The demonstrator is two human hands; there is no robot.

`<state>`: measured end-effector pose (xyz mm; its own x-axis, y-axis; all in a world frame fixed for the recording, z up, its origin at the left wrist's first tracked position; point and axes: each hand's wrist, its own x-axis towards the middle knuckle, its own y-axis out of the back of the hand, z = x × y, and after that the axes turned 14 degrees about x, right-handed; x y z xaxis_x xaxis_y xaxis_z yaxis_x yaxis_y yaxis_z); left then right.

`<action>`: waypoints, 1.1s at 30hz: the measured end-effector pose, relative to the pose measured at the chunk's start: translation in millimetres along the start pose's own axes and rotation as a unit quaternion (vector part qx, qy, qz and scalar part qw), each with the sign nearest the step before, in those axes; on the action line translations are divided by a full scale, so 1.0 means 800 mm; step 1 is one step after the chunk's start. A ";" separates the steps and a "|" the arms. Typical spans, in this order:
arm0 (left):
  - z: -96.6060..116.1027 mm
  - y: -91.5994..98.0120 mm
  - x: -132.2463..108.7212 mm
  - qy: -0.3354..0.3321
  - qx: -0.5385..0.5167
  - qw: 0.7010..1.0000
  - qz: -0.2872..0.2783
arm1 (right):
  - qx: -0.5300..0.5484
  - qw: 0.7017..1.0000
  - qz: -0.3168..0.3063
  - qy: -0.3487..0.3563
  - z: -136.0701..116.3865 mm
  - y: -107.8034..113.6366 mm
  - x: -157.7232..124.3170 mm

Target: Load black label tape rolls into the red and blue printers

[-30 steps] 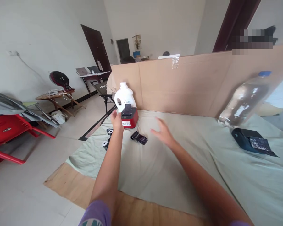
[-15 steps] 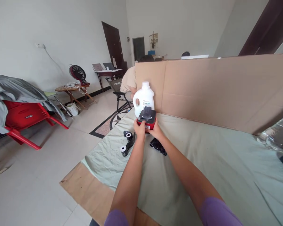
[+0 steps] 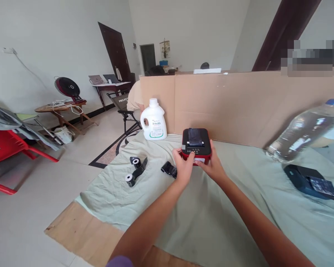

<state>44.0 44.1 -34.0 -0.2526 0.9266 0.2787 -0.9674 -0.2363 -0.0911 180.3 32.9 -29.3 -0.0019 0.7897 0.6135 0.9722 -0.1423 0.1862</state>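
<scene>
A small red and black label printer (image 3: pixel 204 149), with a strip of black paper coming out of its top, is between my hands. My left hand (image 3: pixel 184 165) grips its left front side, thumb on the front edge by the buttons. Round the right front corner wraps my right hand (image 3: pixel 213 165). To the left lie black paper rolls with white cores (image 3: pixel 130 180), joined by a loose strip. Close to my left hand is a loose black roll (image 3: pixel 168 169). I cannot tell whether the printer rests on the cloth.
A white detergent jug (image 3: pixel 154 124) stands at the back by a cardboard panel (image 3: pixel 211 104). Off to the right are a large clear bottle with a blue cap (image 3: pixel 303 129) and a dark blue printer (image 3: pixel 308 181). Green cloth (image 3: pixel 105 196) covers the table.
My hands have carried the red and black printer to the right, away from the detergent jug. The view has turned right, bringing the bottle and the dark blue printer more fully into sight.
</scene>
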 end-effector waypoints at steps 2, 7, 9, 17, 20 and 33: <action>0.010 -0.013 -0.053 0.007 -0.009 0.999 -0.052 | -0.061 0.998 0.011 -0.005 -0.023 0.043 -0.045; 0.007 -0.027 -0.158 -0.010 -0.008 0.987 -0.162 | -0.108 0.990 0.065 -0.058 -0.047 0.102 -0.157; 0.000 -0.031 -0.179 -0.017 0.006 0.984 -0.178 | -0.106 0.989 0.081 -0.058 -0.045 0.111 -0.184; -0.012 -0.036 -0.188 -0.039 0.041 0.984 -0.169 | -0.104 0.990 0.073 -0.061 -0.033 0.120 -0.196; -0.013 -0.032 -0.186 -0.034 0.050 0.982 -0.178 | -0.105 0.990 0.071 -0.067 -0.028 0.117 -0.198; -0.017 -0.024 -0.171 -0.018 0.041 0.979 -0.199 | -0.121 0.985 0.077 -0.099 -0.025 0.111 -0.202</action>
<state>97.1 -74.5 -83.1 0.1447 0.9398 0.3095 -0.9873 0.1165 0.1080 262.6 -119.1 -96.5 0.2095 0.8449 0.4922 0.8728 -0.3885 0.2954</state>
